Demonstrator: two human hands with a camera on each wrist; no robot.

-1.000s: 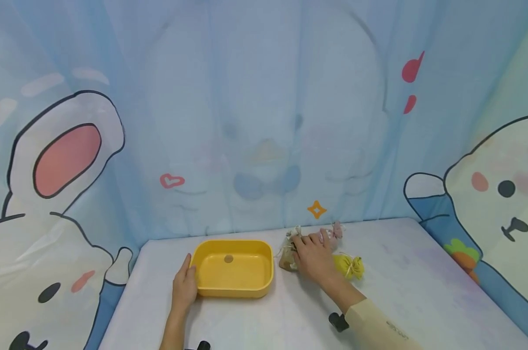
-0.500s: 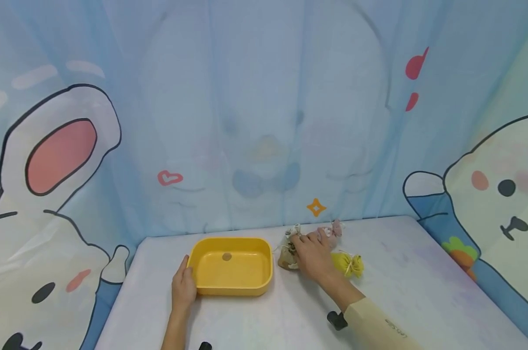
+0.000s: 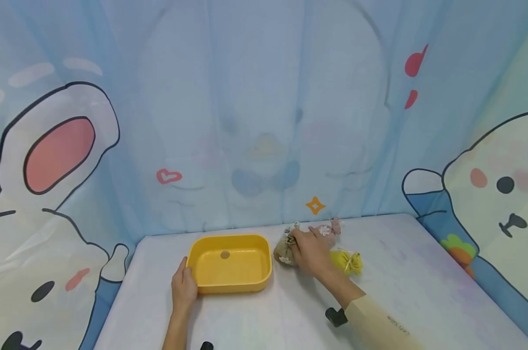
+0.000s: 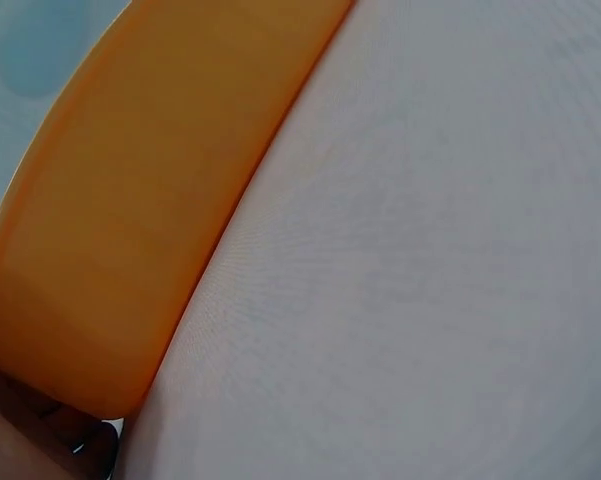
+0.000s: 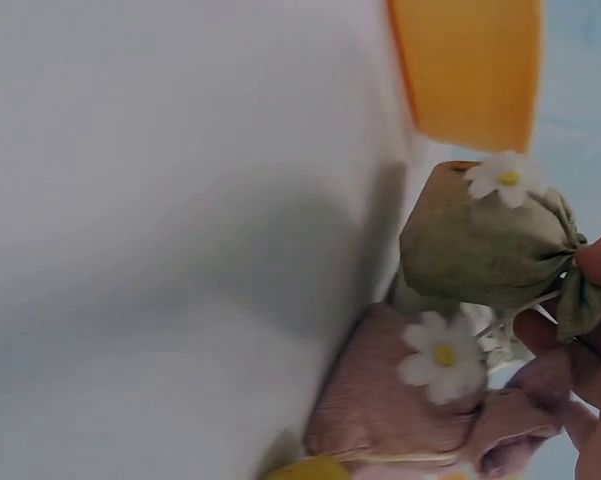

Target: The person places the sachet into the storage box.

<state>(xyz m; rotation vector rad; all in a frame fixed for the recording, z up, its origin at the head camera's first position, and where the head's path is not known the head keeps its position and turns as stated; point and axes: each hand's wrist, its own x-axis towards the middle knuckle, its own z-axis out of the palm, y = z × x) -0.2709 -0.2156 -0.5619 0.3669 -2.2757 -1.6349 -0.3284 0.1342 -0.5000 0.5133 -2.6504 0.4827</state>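
Observation:
My left hand (image 3: 184, 288) holds the left side of a yellow rectangular basin (image 3: 229, 288), its fingers along the outer wall. In the left wrist view, the basin's side wall (image 4: 130, 230) rises beside the hand (image 4: 5, 440) at the lower left. With my right hand (image 3: 312, 253) I pinch the gathered neck of an olive-green drawstring pouch (image 5: 485, 245) that bears a white flower. Just beside it lies a dusty-pink pouch (image 5: 370, 375), also with a white flower. A yellow pouch (image 3: 347, 262) sits close to my right wrist.
Behind the olive pouch, a paler pouch (image 3: 292, 227) is mostly hidden. The white table (image 3: 421, 282) ends at a blue printed curtain (image 3: 264, 97) at the back. Black wrist-worn parts (image 3: 336, 317) show under the right forearm.
My right hand has closed on the olive pouch's neck and tipped it, so its rounded body and flower now show to the left. The left hand and basin stay in place.

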